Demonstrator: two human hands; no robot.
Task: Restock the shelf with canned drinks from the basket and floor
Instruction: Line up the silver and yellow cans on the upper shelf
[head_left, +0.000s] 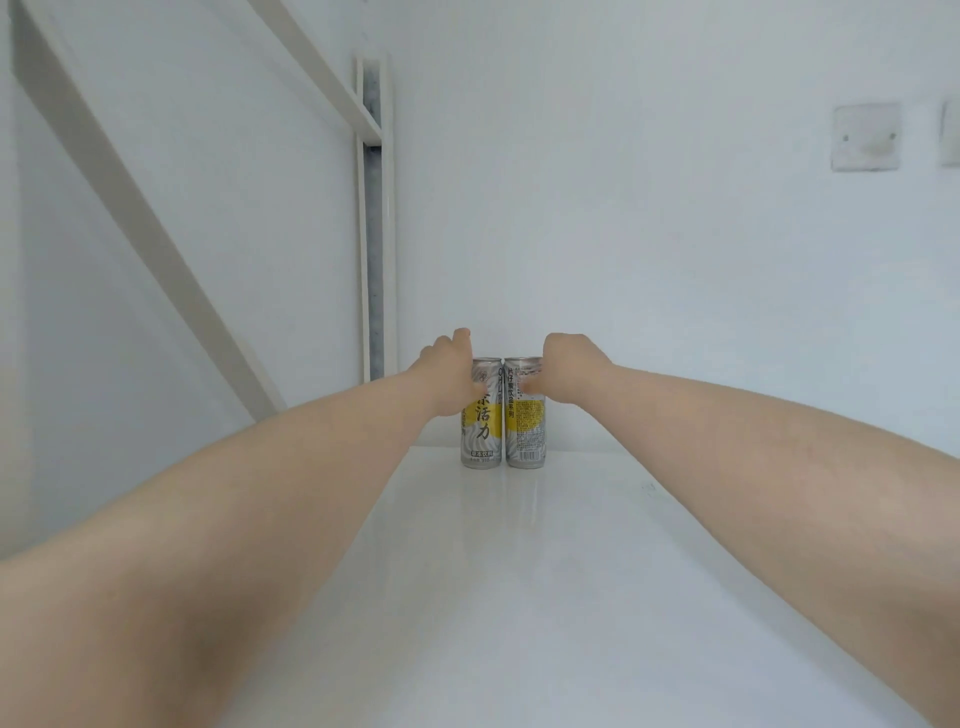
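Left fingers (462, 338) curl round the upper part of the left can (482, 434), with the thumb across its front. The right hand (566, 369) grips the right can (525, 434) the same way: thumb tip on the can's front near the top, the other fingers mostly hidden behind the hand. The left hand (444, 374) comes in from the left side and the right hand from the right side, both forearms stretched out over the shelf (519, 597).

Both cans stand upright at the far edge of the white shelf, side by side and touching or nearly so. They are silver with yellow patches. The left one shows large black characters, the right one small print and a barcode near its base.

Behind them is a white wall. A white upright post (375, 234) stands to the left of the cans, and a diagonal brace (135, 208) runs down at far left. Two pale wall plates (865, 136) sit high on the right.
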